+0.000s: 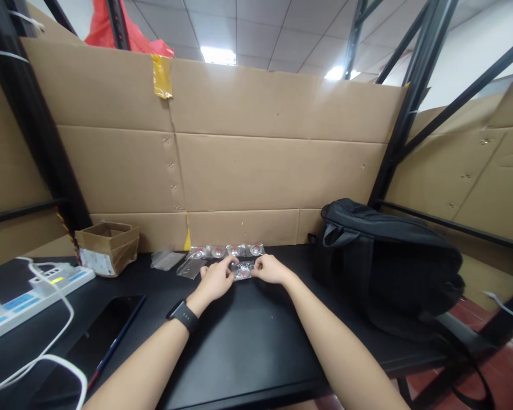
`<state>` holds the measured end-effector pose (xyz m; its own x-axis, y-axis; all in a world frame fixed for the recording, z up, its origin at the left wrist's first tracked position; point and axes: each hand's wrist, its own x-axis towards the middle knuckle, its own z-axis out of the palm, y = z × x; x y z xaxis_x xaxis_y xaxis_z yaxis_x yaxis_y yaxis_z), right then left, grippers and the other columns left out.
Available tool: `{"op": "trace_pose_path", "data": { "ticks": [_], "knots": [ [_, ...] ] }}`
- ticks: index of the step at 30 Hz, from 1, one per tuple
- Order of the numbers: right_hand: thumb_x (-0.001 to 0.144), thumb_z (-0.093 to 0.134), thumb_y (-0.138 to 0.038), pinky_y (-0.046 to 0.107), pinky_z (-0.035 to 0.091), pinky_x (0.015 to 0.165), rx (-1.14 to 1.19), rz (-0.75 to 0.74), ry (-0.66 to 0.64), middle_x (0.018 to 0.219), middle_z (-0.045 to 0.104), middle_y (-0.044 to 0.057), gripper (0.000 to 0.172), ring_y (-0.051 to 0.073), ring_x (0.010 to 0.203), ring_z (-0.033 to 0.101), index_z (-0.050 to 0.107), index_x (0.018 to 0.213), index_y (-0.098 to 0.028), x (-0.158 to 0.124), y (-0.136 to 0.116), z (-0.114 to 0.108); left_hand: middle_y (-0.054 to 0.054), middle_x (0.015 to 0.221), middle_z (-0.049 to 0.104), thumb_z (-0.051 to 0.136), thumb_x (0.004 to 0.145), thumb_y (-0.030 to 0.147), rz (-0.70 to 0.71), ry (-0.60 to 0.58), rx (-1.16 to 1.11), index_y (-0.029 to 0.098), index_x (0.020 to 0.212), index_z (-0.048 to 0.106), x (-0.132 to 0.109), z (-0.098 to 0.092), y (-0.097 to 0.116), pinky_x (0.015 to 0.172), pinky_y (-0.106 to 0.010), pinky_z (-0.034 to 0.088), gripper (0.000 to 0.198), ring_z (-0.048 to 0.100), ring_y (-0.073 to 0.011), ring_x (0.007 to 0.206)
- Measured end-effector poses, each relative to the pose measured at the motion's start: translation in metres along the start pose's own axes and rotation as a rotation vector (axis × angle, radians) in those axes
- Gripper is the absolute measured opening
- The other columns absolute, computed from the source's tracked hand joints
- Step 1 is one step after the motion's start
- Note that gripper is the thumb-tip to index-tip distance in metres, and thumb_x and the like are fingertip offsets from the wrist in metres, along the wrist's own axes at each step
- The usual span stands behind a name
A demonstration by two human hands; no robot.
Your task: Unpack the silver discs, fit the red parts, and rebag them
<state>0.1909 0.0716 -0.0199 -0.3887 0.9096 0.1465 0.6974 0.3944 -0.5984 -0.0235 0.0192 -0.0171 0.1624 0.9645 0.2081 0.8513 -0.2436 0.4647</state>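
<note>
Near the back of the black table, my two hands meet at a small clear plastic packet with something reddish inside. My left hand, with a dark watch on the wrist, pinches its left end. Closed on the right end is my right hand. Just behind them, a row of several bagged round silvery pieces with red centres lies along the cardboard wall. To the left of my left hand are a flat clear bag and another clear bag.
A black backpack stands on the right of the table. On the left are a small open cardboard box, a white power strip with cables, and a dark phone or tablet. Cardboard panels and metal posts enclose the table.
</note>
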Motion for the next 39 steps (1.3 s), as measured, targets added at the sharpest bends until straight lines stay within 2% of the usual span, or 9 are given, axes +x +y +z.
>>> {"op": "trace_pose_path", "data": {
  "ticks": [5, 9, 12, 18, 23, 29, 31, 35, 39],
  "knots": [
    [0.065, 0.083, -0.017, 0.03, 0.047, 0.08, -0.082, -0.277, 0.118, 0.098, 0.067, 0.005, 0.04, 0.018, 0.087, 0.062, 0.069, 0.102, -0.019, -0.002, -0.002, 0.003, -0.008, 0.106, 0.073, 0.046, 0.092, 0.03, 0.108, 0.011, 0.199, 0.031, 0.107, 0.073, -0.006, 0.002, 0.005, 0.098, -0.049, 0.031, 0.031, 0.058, -0.0296, 0.113],
    [0.063, 0.083, -0.011, 0.038, 0.041, 0.103, -0.12, -0.468, -0.017, 0.123, 0.064, 0.006, 0.048, 0.025, 0.116, 0.058, 0.072, 0.108, -0.024, -0.005, -0.008, -0.001, -0.012, 0.113, 0.067, 0.058, 0.084, 0.045, 0.169, 0.044, 0.285, 0.028, 0.105, 0.074, -0.012, -0.004, 0.008, 0.095, -0.049, 0.033, 0.031, 0.052, -0.0338, 0.117],
    [0.067, 0.079, -0.008, 0.041, 0.035, 0.11, -0.119, -0.534, -0.021, 0.133, 0.061, 0.006, 0.061, 0.025, 0.125, 0.053, 0.066, 0.124, -0.027, -0.008, -0.015, 0.0, -0.011, 0.118, 0.065, 0.065, 0.078, 0.042, 0.223, 0.056, 0.317, 0.025, 0.103, 0.071, -0.015, -0.006, 0.011, 0.095, -0.048, 0.033, 0.03, 0.049, -0.0337, 0.119],
    [0.073, 0.075, -0.017, 0.048, 0.037, 0.106, -0.303, -0.438, 0.03, 0.139, 0.057, 0.005, 0.038, 0.031, 0.128, 0.046, 0.074, 0.11, -0.028, -0.008, -0.015, 0.004, -0.011, 0.1, 0.071, 0.055, 0.082, 0.025, 0.244, 0.036, 0.326, 0.022, 0.093, 0.07, -0.017, -0.003, 0.015, 0.091, -0.046, 0.031, 0.018, 0.055, -0.0296, 0.111],
    [0.08, 0.07, -0.017, 0.038, 0.042, 0.099, -0.299, -0.428, -0.041, 0.118, 0.071, 0.005, 0.031, 0.025, 0.112, 0.059, 0.073, 0.11, -0.025, -0.005, -0.011, 0.005, -0.01, 0.093, 0.072, 0.049, 0.087, 0.021, 0.232, 0.029, 0.313, 0.022, 0.092, 0.07, -0.016, -0.002, 0.015, 0.09, -0.045, 0.03, 0.021, 0.06, -0.028, 0.104],
    [0.091, 0.061, -0.029, 0.028, 0.048, 0.079, 0.036, -0.306, -0.019, 0.09, 0.076, 0.004, 0.017, 0.018, 0.084, 0.068, 0.073, 0.099, -0.021, -0.005, -0.008, -0.002, -0.007, 0.094, 0.075, 0.037, 0.099, 0.031, 0.12, 0.031, 0.158, 0.027, 0.102, 0.068, -0.008, -0.006, 0.012, 0.093, -0.043, 0.03, 0.031, 0.065, -0.0257, 0.099],
    [0.089, 0.064, -0.033, 0.025, 0.047, 0.068, 0.199, -0.241, -0.033, 0.081, 0.073, 0.003, 0.019, 0.016, 0.072, 0.066, 0.069, 0.1, -0.019, -0.004, -0.007, -0.003, -0.005, 0.094, 0.076, 0.037, 0.1, 0.033, 0.067, 0.04, 0.105, 0.029, 0.101, 0.067, -0.005, -0.007, 0.012, 0.093, -0.043, 0.031, 0.031, 0.067, -0.0256, 0.097],
    [0.071, 0.082, -0.041, 0.021, 0.042, 0.057, 0.458, -0.168, -0.091, 0.072, 0.069, -0.001, 0.047, 0.013, 0.059, 0.06, 0.06, 0.105, -0.017, -0.003, -0.007, 0.0, -0.005, 0.095, 0.076, 0.036, 0.1, 0.036, -0.007, 0.076, 0.051, 0.028, 0.104, 0.066, -0.002, -0.007, 0.011, 0.093, -0.041, 0.034, 0.031, 0.068, -0.0264, 0.099],
    [0.069, 0.082, -0.046, 0.021, 0.041, 0.056, 0.553, -0.144, -0.117, 0.065, 0.067, -0.001, 0.048, 0.013, 0.057, 0.06, 0.062, 0.099, -0.015, -0.002, -0.01, -0.001, -0.004, 0.098, 0.076, 0.038, 0.098, 0.036, 0.005, 0.069, -0.047, 0.029, 0.112, 0.062, -0.001, -0.006, 0.01, 0.092, -0.039, 0.037, 0.028, 0.068, -0.026, 0.104]
  ]
}}
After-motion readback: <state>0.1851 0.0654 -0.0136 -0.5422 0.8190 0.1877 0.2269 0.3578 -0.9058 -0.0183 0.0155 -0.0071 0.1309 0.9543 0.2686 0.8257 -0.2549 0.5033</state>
